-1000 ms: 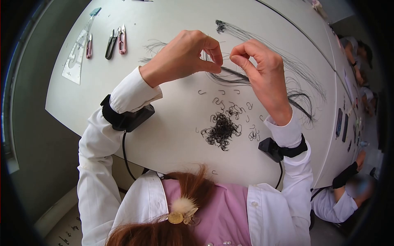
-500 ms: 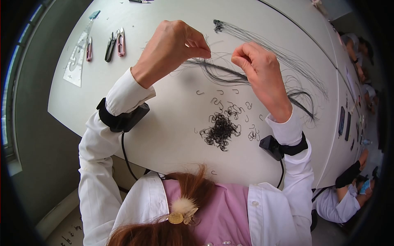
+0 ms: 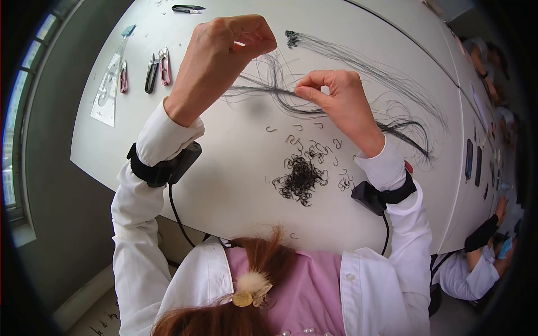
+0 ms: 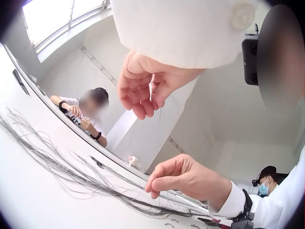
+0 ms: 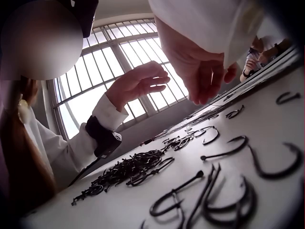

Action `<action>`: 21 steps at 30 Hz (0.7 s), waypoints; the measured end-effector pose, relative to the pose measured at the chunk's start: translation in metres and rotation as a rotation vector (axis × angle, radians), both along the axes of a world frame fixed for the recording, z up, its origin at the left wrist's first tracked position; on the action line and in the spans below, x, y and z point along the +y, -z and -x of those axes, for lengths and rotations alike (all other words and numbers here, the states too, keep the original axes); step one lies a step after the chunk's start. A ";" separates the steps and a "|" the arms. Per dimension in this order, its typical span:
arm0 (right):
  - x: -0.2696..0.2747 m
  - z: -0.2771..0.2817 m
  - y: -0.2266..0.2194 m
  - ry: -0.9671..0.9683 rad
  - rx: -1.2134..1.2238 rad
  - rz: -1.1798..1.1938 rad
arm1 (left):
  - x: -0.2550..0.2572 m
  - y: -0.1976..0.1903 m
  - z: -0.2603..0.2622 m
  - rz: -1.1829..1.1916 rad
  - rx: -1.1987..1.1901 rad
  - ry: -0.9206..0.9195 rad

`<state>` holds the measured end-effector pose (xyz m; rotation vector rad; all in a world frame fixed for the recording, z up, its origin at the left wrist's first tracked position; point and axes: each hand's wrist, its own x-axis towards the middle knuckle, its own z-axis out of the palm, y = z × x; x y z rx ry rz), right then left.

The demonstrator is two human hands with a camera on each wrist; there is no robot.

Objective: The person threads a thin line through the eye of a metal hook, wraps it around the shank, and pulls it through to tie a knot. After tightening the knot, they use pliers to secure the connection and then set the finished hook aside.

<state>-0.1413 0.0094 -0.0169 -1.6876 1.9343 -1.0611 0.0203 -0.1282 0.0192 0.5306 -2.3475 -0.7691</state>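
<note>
My left hand (image 3: 253, 42) is raised above the white table (image 3: 224, 168), its fingertips pinching one thin dark strand that hangs down from them (image 4: 159, 117). My right hand (image 3: 305, 91) is lower and pinches a bundle of dark strands (image 3: 255, 88) against the tabletop; in the left wrist view the bundle (image 4: 71, 174) lies along the table. A dense pile of small black hooks (image 3: 300, 179) lies nearer my body, with loose hooks (image 3: 319, 148) scattered beside it. In the right wrist view the loose hooks (image 5: 228, 148) fill the foreground.
Another long bundle of strands (image 3: 364, 64) runs across the far side of the table. Thread snips (image 3: 158, 64) and a clear ruler template (image 3: 109, 84) lie at the far left, with one more snip (image 3: 188, 8) beyond. Other people (image 3: 482, 263) sit at the right.
My left hand has risen up and away from the right hand, drawing a thin strand out of the bundle. My right hand has shifted left and down onto the bundle.
</note>
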 end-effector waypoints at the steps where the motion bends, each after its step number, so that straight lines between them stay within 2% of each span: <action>1: 0.000 0.000 0.003 0.001 -0.001 0.003 | -0.004 -0.001 -0.001 0.007 0.099 0.029; 2: 0.000 0.001 0.006 0.008 0.046 -0.001 | -0.005 -0.003 -0.005 0.010 0.098 0.029; 4: 0.000 0.001 0.006 0.016 0.093 -0.001 | -0.003 -0.020 -0.008 -0.205 0.253 0.072; 5: 0.000 0.001 0.004 0.003 0.147 -0.005 | 0.006 -0.035 -0.012 -0.500 0.243 0.059; 8: 0.004 0.005 0.006 -0.044 0.285 -0.011 | -0.001 -0.041 -0.017 -0.410 0.410 0.071; 9: 0.006 0.006 0.007 -0.084 0.366 -0.023 | 0.000 -0.043 -0.019 -0.431 0.468 0.160; 10: 0.008 0.007 0.003 -0.078 0.370 -0.016 | 0.000 -0.048 -0.024 -0.424 0.469 0.167; 12: 0.012 0.008 -0.011 -0.013 0.382 0.082 | 0.005 -0.058 -0.033 -0.280 0.163 0.099; 13: 0.012 0.011 -0.021 -0.012 0.380 0.083 | 0.010 -0.059 -0.029 -0.178 0.098 0.144; 15: 0.015 0.024 -0.038 -0.062 0.149 0.091 | 0.030 -0.057 -0.018 -0.084 0.035 0.122; 16: 0.017 0.022 -0.047 -0.055 0.152 0.095 | 0.038 -0.060 -0.015 -0.067 -0.035 0.104; 17: 0.018 0.020 -0.057 -0.151 -0.136 0.113 | 0.046 -0.068 -0.012 -0.059 -0.112 0.070; 18: 0.021 0.016 -0.065 -0.243 -0.425 0.130 | 0.046 -0.068 -0.009 -0.059 -0.108 0.081; 19: 0.021 0.005 -0.070 -0.265 -0.551 0.115 | 0.044 -0.065 -0.004 -0.039 -0.039 0.137; 20: 0.022 0.003 -0.074 -0.253 -0.548 0.119 | 0.040 -0.062 0.002 -0.017 0.031 0.193; 21: 0.022 0.001 -0.076 -0.357 -0.585 0.073 | 0.031 -0.060 0.007 -0.028 0.107 0.260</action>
